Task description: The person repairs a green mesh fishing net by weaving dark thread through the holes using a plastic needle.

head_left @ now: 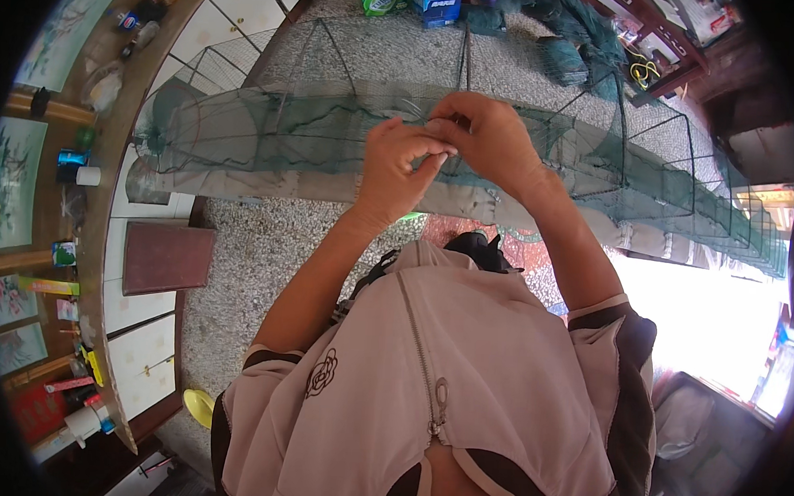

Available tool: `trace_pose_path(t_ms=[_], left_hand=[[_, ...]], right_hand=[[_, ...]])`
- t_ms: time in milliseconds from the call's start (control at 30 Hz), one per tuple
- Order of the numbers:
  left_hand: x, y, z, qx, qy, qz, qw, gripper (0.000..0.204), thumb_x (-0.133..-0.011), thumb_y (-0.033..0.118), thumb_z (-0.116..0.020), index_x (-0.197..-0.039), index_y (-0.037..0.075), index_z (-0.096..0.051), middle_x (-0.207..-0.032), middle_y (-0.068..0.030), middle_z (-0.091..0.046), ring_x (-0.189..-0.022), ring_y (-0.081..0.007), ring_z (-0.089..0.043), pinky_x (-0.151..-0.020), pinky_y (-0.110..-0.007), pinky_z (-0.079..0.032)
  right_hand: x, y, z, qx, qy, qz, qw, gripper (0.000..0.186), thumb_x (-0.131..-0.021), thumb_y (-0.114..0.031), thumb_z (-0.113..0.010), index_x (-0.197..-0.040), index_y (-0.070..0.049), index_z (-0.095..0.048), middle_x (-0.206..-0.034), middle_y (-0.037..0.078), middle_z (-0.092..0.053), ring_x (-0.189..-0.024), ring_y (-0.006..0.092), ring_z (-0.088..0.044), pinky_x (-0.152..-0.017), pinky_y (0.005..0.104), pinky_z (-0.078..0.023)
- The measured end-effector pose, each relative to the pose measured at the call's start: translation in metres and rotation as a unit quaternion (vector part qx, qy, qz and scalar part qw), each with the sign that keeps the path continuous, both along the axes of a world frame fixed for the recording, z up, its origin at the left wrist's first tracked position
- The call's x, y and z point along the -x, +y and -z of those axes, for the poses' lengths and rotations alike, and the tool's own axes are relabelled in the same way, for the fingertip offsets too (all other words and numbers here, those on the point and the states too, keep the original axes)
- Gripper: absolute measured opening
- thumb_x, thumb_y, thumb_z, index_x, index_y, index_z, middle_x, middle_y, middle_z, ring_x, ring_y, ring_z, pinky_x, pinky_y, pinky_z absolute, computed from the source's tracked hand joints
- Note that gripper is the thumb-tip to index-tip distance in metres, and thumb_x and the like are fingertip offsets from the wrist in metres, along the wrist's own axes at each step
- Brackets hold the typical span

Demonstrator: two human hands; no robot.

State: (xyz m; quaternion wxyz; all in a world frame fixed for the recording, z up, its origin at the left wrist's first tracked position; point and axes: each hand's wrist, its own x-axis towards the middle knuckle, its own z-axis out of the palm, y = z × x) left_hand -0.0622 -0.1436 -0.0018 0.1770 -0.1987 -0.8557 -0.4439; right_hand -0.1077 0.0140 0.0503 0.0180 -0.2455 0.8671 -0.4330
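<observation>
A long green net trap (269,136) on square wire frames stretches across the view at chest height. My left hand (397,164) and my right hand (479,136) meet at its upper edge near the middle. The fingers of both hands pinch the mesh together at one spot, fingertips touching. Whether a thread or tool is between them is too small to tell. My forearms rise from a beige zipped vest (435,383) below.
A curved wooden counter (108,173) with cans, bottles and small items runs along the left. A brown board (166,257) leans against white cabinet doors. Boxes (436,3) and bundled netting (565,51) lie on the speckled floor beyond. More trap sections (735,218) extend right.
</observation>
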Motion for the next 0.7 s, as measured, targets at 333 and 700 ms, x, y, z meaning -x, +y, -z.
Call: trace_pose_path(t_ms=[333,700], left_hand=[[-0.001,-0.002,-0.001,0.013,0.008,-0.012,1.0,0.004,-0.077,0.012,-0.066,-0.08,0.012,-0.064,-0.085,-0.0008,-0.066,-0.085,-0.0184,-0.06,-0.096,-0.041,-0.033],[0.0,-0.001,-0.002,-0.01,-0.001,-0.003,1.0,0.004,-0.079,0.011,-0.065,-0.082,0.013,-0.065,-0.09,0.0015,-0.066,-0.087,-0.0155,-0.06,-0.099,-0.04,-0.03]], right_hand=[[0.002,-0.021,-0.021,0.034,0.029,-0.037,0.998,0.022,-0.084,-0.012,-0.058,-0.105,-0.006,-0.053,-0.081,0.011,-0.065,-0.074,0.0242,-0.064,-0.064,0.0347,-0.05],[-0.005,0.03,-0.067,0.072,-0.166,-0.165,0.97,0.024,-0.094,-0.009,-0.048,-0.115,-0.001,-0.055,-0.1,0.007,-0.064,-0.099,0.0193,-0.06,-0.078,0.0297,-0.05]])
